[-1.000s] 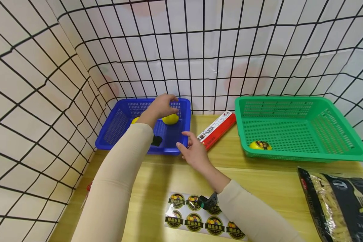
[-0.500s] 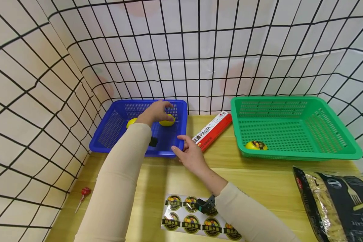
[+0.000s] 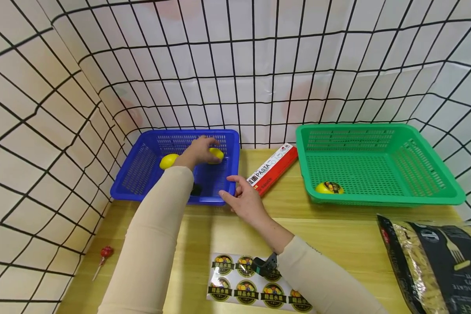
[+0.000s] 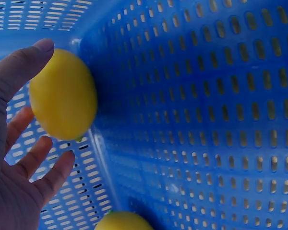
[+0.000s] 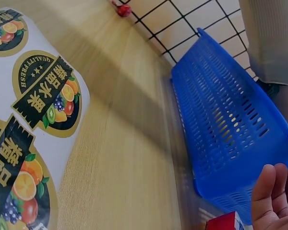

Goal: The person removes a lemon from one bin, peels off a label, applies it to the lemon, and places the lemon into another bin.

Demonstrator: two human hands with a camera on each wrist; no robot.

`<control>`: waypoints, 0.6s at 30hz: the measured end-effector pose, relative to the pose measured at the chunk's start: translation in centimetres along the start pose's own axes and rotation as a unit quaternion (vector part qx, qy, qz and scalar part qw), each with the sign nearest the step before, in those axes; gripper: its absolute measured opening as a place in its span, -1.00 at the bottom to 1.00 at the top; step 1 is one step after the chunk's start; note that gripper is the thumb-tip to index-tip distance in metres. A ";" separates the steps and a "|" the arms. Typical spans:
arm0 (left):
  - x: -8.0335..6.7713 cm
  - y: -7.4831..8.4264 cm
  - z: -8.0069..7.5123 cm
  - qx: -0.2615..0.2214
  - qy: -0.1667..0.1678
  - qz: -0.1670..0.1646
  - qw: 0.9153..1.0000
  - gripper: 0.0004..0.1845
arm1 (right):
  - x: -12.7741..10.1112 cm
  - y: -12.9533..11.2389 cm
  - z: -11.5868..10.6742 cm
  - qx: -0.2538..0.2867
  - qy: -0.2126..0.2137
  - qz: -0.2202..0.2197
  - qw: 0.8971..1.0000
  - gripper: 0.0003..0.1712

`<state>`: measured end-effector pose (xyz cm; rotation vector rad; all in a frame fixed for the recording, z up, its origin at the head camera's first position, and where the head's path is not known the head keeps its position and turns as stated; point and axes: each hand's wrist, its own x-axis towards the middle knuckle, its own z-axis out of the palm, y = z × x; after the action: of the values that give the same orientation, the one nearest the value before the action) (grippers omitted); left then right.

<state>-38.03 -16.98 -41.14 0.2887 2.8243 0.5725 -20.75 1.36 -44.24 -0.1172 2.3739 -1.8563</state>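
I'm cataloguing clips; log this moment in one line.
left hand: at lemon, blue basket | right hand: by blue basket, hold unclear | other lemon: blue basket | stickered lemon: green basket

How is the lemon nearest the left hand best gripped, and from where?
Probably across its middle, from above: the lemon lies on its side, so a pinch can span its narrower width. It sits close to one side of the open-topped blue basket, leaving most room overhead.
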 end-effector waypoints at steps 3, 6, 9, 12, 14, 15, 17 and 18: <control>0.1 -0.2 0.5 -0.009 -0.001 -0.012 1.000 -0.33 | -0.1 -0.1 0.0 -0.002 -0.001 0.004 1.000 -0.42; 0.0 -0.5 0.9 -0.012 -0.002 -0.021 1.000 -0.31 | -0.1 -0.2 -0.1 -0.004 -0.002 0.006 1.000 -0.42; -0.1 -0.6 1.2 -0.015 0.001 -0.025 1.000 -0.30 | -0.2 -0.2 -0.1 -0.004 -0.004 0.007 1.000 -0.42; -0.1 -0.7 1.4 -0.016 0.007 -0.026 0.999 -0.29 | -0.1 -0.2 -0.1 -0.002 -0.005 0.007 1.000 -0.44; -0.1 -0.7 1.5 -0.017 0.009 -0.028 0.999 -0.30 | 0.0 -0.1 -0.1 -0.002 -0.006 0.008 1.000 -0.45; -0.1 -0.7 1.6 -0.016 0.010 -0.029 0.999 -0.30 | 0.0 0.0 -0.1 -0.002 -0.006 0.009 1.000 -0.46; 0.0 -0.7 1.6 -0.014 0.010 -0.027 0.999 -0.31 | 0.1 0.1 -0.1 0.000 -0.006 0.010 1.000 -0.46; 0.0 -0.7 1.6 -0.012 0.011 -0.027 0.999 -0.32 | 0.1 0.1 -0.1 0.000 -0.006 0.010 1.000 -0.46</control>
<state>-37.67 -17.01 -42.87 0.2015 2.8339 0.6015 -20.86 1.47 -44.31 -0.1027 2.3575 -1.8420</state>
